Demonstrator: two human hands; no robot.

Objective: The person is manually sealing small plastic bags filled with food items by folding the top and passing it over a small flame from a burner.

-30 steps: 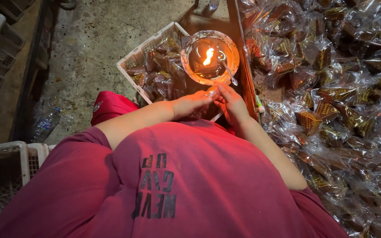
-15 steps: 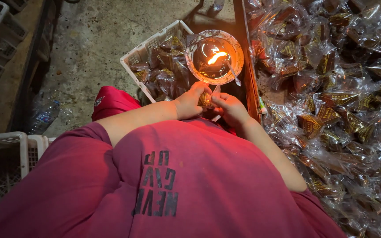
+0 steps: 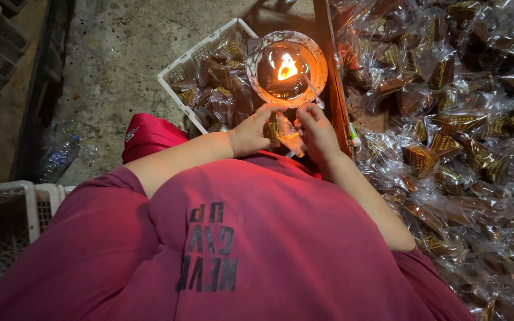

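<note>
Pinching a small clear-wrapped packet between both hands, you hold it just near of the lit glass bowl; left hand and right hand both clamp it. White crate left, wrapped sweets right.

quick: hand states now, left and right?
Left hand: fingers pinched on the small clear-wrapped packet, just below the flame bowl.
Right hand: fingers closed on the same packet from the other side.
</note>
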